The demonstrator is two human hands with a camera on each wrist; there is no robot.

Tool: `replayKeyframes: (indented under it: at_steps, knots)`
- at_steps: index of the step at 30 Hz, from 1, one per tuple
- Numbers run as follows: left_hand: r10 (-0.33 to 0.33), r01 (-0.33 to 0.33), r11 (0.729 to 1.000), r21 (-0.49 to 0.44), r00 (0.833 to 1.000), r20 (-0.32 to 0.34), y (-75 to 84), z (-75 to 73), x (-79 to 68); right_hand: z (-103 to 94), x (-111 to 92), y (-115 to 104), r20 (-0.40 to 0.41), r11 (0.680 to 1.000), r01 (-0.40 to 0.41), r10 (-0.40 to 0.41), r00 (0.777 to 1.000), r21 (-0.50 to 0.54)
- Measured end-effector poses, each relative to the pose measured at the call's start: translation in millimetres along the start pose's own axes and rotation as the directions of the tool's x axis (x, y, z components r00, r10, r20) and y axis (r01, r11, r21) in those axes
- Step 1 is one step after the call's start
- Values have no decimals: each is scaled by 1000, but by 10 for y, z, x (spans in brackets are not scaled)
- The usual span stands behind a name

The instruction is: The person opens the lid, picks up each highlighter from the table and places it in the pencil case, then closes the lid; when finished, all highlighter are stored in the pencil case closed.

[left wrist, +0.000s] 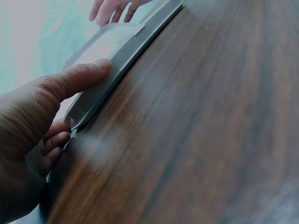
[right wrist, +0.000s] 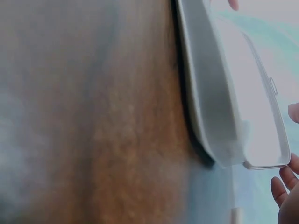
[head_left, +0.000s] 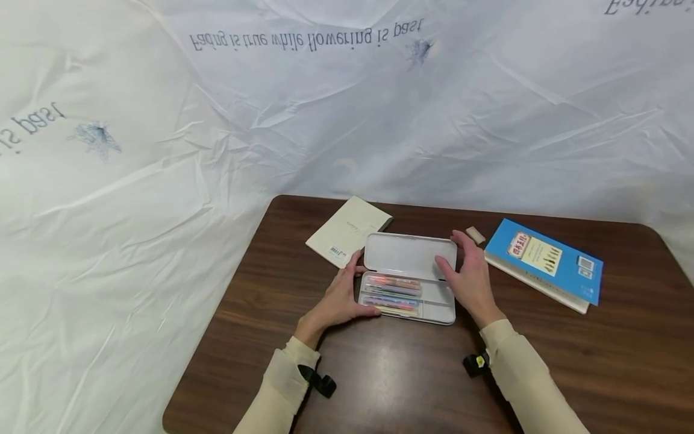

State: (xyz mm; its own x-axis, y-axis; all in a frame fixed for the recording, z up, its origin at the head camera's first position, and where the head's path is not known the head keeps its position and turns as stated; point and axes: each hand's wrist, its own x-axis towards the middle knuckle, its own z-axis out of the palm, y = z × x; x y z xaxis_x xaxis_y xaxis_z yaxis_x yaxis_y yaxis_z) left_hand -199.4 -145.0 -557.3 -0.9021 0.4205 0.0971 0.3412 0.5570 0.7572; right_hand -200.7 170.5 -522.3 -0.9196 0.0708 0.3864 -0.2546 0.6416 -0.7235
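Observation:
An open white pencil case (head_left: 439, 312) lies on the table, its hinged lid (head_left: 406, 253) folded back on the far side. Its base holds pens (head_left: 393, 282) in clear sleeves, on the left; the right part shows bare white. My left hand (head_left: 338, 298) grips the case's left end. In the left wrist view the thumb (left wrist: 88, 77) presses the near wall, with fingers curled at the end. Around the lid's right corner, my right hand (head_left: 470, 277) has its fingers spread. Fingertips (right wrist: 279, 190) lie at that corner in the right wrist view; whether they press it is unclear.
A cream notebook (head_left: 347, 229) lies behind the case to the left. At the right are a small beige eraser-like block (head_left: 475, 235) and a thick blue book (head_left: 542, 259). White printed cloth (head_left: 347, 120) hangs beyond the brown table (head_left: 260, 337).

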Motion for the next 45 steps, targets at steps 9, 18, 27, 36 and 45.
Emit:
replayKeyframes:
  at_steps: [9,18,27,36,45]
  knots:
    - [15,-15,1000,0,1000,-13,-10,16,-13,-179,-306,-220,-44,997,74,-73,996,13]
    - [15,-14,999,35,1000,-25,-16,14,-18,-306,-632,-250,-53,987,163,-163,985,6]
    - [55,-53,997,62,998,-29,-17,6,-13,-261,-761,-105,20,978,207,-207,978,2]
    - [82,-83,994,66,997,15,-40,18,-26,-167,-772,30,148,988,150,-143,979,-35]
    - [128,-130,990,57,991,39,-23,-44,-59,-155,-751,137,300,998,-6,25,954,-62]
